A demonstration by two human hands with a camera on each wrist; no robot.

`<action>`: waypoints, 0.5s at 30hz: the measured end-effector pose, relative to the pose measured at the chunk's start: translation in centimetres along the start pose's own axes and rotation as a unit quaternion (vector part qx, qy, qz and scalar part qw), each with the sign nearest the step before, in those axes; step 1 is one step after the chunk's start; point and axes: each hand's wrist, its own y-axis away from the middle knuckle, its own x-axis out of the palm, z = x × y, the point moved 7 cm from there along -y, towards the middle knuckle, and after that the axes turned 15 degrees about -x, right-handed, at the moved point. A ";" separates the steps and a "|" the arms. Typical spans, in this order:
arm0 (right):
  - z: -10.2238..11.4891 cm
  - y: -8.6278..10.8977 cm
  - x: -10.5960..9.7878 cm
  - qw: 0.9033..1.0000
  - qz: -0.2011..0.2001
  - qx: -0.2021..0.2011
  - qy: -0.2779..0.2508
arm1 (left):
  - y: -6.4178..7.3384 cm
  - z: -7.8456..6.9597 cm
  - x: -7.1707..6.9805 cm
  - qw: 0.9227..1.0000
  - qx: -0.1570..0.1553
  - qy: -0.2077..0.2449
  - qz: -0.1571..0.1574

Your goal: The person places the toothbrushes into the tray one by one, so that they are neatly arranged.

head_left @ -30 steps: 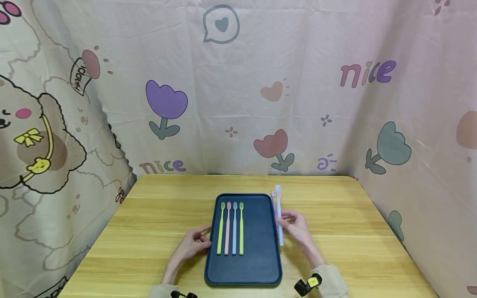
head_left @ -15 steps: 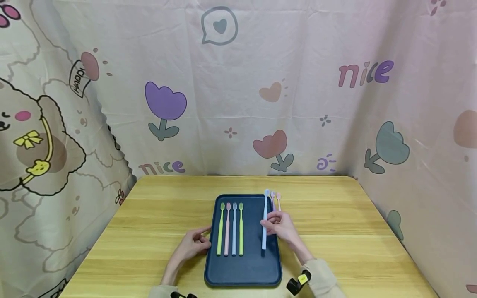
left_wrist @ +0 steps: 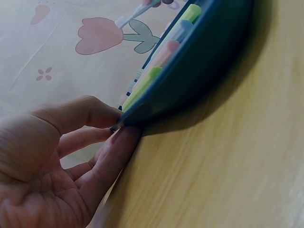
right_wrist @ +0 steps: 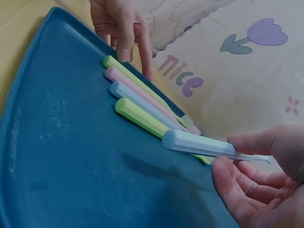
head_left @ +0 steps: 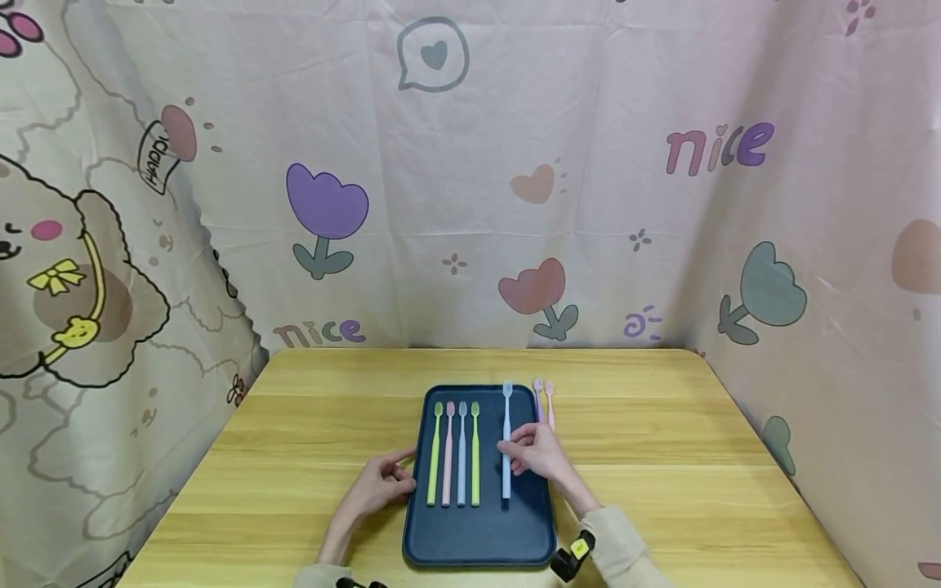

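Between thumb and fingers, my right hand pinches a light blue toothbrush, bristle end pointing away. It hangs over the right part of a dark blue tray; in the right wrist view its shadow falls on the tray below the handle. My left hand pinches the tray's left rim, thumb above and finger below in the left wrist view. On the tray lie a green toothbrush, a pink toothbrush, a blue toothbrush and another green toothbrush, side by side with heads away from me.
Just past the tray's right edge lie a purple toothbrush and a pink toothbrush, partly hidden by my right hand. The wooden table ends at a printed curtain behind and at both sides.
My right hand has carried the light blue toothbrush leftward from beside the tray's right edge to over the tray. The purple and pink toothbrushes now show behind it. My left hand stays put.
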 end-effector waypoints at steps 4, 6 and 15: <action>-0.1 -0.1 0.7 1.000 0.018 0.003 -0.005 | 0.0 0.1 0.0 1.000 0.000 0.002 0.001; -0.2 -0.1 1.0 1.000 0.023 0.003 -0.008 | 0.0 0.1 0.0 1.000 -0.001 0.005 0.003; -0.6 -0.3 1.8 0.999 0.026 0.008 -0.022 | -0.1 0.1 0.1 1.000 0.004 0.005 0.006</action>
